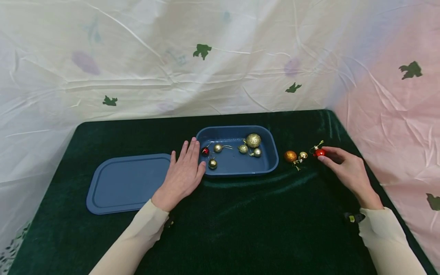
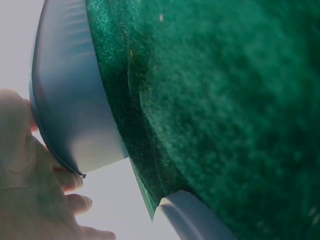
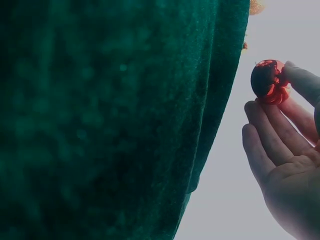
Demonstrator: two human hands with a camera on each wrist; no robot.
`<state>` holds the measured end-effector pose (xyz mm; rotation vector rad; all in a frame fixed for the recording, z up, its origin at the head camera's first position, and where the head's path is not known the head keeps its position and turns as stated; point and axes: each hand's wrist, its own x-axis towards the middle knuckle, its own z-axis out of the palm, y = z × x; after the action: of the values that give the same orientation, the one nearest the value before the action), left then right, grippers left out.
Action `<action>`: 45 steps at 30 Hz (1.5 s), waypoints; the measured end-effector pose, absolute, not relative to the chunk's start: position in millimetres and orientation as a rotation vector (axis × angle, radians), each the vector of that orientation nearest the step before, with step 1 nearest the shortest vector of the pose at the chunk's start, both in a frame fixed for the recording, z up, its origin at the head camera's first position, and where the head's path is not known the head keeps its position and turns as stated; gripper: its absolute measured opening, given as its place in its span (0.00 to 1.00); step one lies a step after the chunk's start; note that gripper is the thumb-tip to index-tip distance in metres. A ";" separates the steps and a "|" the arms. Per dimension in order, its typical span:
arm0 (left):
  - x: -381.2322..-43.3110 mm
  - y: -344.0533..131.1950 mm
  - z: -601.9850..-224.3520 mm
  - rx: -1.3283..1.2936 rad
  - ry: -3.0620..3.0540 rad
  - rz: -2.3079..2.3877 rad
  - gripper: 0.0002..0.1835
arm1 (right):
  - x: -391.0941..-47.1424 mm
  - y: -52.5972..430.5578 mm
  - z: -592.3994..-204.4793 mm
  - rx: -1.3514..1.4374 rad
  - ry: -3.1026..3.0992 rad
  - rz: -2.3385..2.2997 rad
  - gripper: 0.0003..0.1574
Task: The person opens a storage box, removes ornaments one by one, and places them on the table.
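Observation:
A blue container (image 1: 237, 172) stands at the middle of the table with several gold baubles (image 1: 253, 140) and a dark red bauble (image 1: 205, 151) inside. My left hand (image 1: 183, 173) rests against its left side, fingers straight, with the thumb at the rim's near left corner. In the left wrist view, those fingers touch the container's outer wall (image 2: 75, 90). My right hand (image 1: 347, 172) pinches a shiny red bauble (image 1: 319, 152) between thumb and fingertips; a gold loop shows on top. The right wrist view also has this red bauble (image 3: 269, 82) in the fingertips.
Left of the container lies a flat blue lid (image 1: 127, 183), partly behind my left hand. An orange bauble (image 1: 290, 156) and a small gold bauble (image 1: 303, 155) lie between the container and my right hand. Dark green velvet (image 1: 258, 225) covers the table; pale cloth (image 1: 240, 88) hangs behind.

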<state>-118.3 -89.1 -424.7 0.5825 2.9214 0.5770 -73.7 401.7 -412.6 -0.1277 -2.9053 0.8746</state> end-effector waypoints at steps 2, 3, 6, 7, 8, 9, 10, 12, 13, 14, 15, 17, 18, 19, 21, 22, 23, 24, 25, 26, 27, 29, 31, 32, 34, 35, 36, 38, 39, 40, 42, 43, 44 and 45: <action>-117.9 -89.2 -423.4 0.578 2.918 0.572 0.38 | -74.7 402.6 -413.4 -0.110 -2.912 0.866 0.33; -117.6 -89.3 -422.8 0.575 2.917 0.568 0.38 | -75.2 403.0 -413.9 -0.098 -2.916 0.866 0.32; -117.0 -89.3 -421.5 0.572 2.916 0.564 0.38 | -76.3 404.1 -414.7 -0.066 -2.932 0.870 0.31; -116.8 -89.3 -421.1 0.573 2.916 0.562 0.38 | -76.6 404.3 -414.9 -0.057 -2.939 0.871 0.31; -116.6 -89.3 -420.8 0.573 2.917 0.561 0.38 | -77.0 404.6 -415.1 -0.050 -2.945 0.870 0.31; -116.4 -89.5 -420.5 0.573 2.919 0.562 0.38 | -77.4 404.7 -415.2 -0.044 -2.952 0.870 0.30; -116.4 -89.4 -420.2 0.574 2.919 0.563 0.38 | -77.9 404.9 -415.2 -0.040 -2.959 0.867 0.30; -116.1 -89.4 -419.6 0.575 2.921 0.565 0.38 | -79.0 405.3 -415.1 -0.029 -2.972 0.851 0.30; -115.9 -89.5 -419.3 0.573 2.921 0.566 0.38 | -79.6 405.5 -415.0 -0.022 -2.979 0.841 0.30; -115.8 -89.5 -418.9 0.573 2.922 0.567 0.38 | -80.2 405.8 -414.7 -0.013 -2.987 0.836 0.30; -115.6 -89.6 -418.6 0.571 2.920 0.568 0.38 | -80.7 406.2 -414.4 -0.003 -2.995 0.828 0.29; -115.5 -89.6 -418.6 0.571 2.920 0.571 0.38 | -81.7 406.8 -414.0 0.020 -3.010 0.813 0.29; -115.4 -89.6 -418.6 0.570 2.917 0.573 0.38 | -82.2 407.0 -414.0 0.031 -3.015 0.804 0.29; -115.5 -89.6 -418.6 0.569 2.915 0.573 0.38 | -82.6 407.1 -414.0 0.041 -3.020 0.798 0.29; -115.6 -89.5 -418.8 0.571 2.916 0.577 0.38 | -83.5 407.2 -414.3 0.054 -3.028 0.783 0.28; -115.6 -89.5 -418.9 0.571 2.916 0.580 0.38 | -83.9 407.1 -414.4 0.057 -3.033 0.777 0.28; -115.7 -89.5 -419.1 0.570 2.915 0.581 0.38 | -84.4 407.0 -414.4 0.058 -3.036 0.768 0.28; -115.9 -89.5 -419.2 0.568 2.914 0.577 0.38 | -85.0 407.1 -414.6 0.059 -3.041 0.763 0.28; -116.0 -89.5 -419.4 0.568 2.914 0.576 0.38 | -85.4 407.1 -414.4 0.059 -3.048 0.763 0.28; -116.0 -89.5 -419.4 0.569 2.915 0.577 0.38 | -85.8 407.2 -414.2 0.058 -3.057 0.764 0.28; -115.9 -89.5 -419.2 0.569 2.915 0.577 0.38 | -85.9 407.1 -413.8 0.056 -3.065 0.768 0.29; -115.7 -89.8 -419.1 0.570 2.914 0.574 0.38 | -85.6 406.7 -412.8 0.046 -3.076 0.784 0.30; -116.0 -90.3 -419.4 0.573 2.910 0.581 0.38 | -84.6 405.3 -411.0 0.024 -3.077 0.793 0.32; -116.4 -90.7 -419.9 0.575 2.909 0.585 0.38 | -83.7 404.3 -409.7 0.011 -3.072 0.797 0.33; -117.3 -91.8 -420.7 0.581 2.906 0.591 0.38 | -81.3 401.6 -406.2 -0.014 -3.048 0.795 0.33; -118.0 -92.3 -421.7 0.586 2.904 0.596 0.38 | -79.9 399.9 -404.1 -0.024 -3.033 0.790 0.33; -118.6 -92.9 -422.4 0.590 2.906 0.599 0.38 | -78.3 397.9 -401.7 -0.032 -3.015 0.787 0.32; -120.1 -94.2 -423.9 0.597 2.905 0.612 0.37 | -74.7 393.4 -396.5 -0.040 -2.976 0.785 0.31; -120.9 -94.9 -424.6 0.603 2.905 0.619 0.37 | -72.9 390.8 -393.9 -0.042 -2.959 0.787 0.31; -121.8 -95.7 -425.5 0.608 2.904 0.626 0.36 | -70.8 387.8 -391.4 -0.049 -2.942 0.783 0.30; -123.6 -97.2 -427.0 0.611 2.904 0.644 0.35 | -67.1 380.7 -386.4 -0.050 -2.897 0.801 0.29; -124.5 -98.1 -427.7 0.614 2.902 0.653 0.35 | -65.6 376.4 -384.3 -0.044 -2.870 0.810 0.28; -125.4 -98.9 -428.4 0.618 2.901 0.661 0.34 | -64.4 372.0 -382.4 -0.037 -2.844 0.821 0.27; -126.4 -99.7 -429.1 0.621 2.900 0.670 0.34 | -63.4 366.9 -380.6 -0.026 -2.815 0.832 0.26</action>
<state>-126.4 -99.7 -429.1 0.6206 2.9001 0.6704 -63.4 366.9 -380.6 -0.0257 -2.8146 0.8318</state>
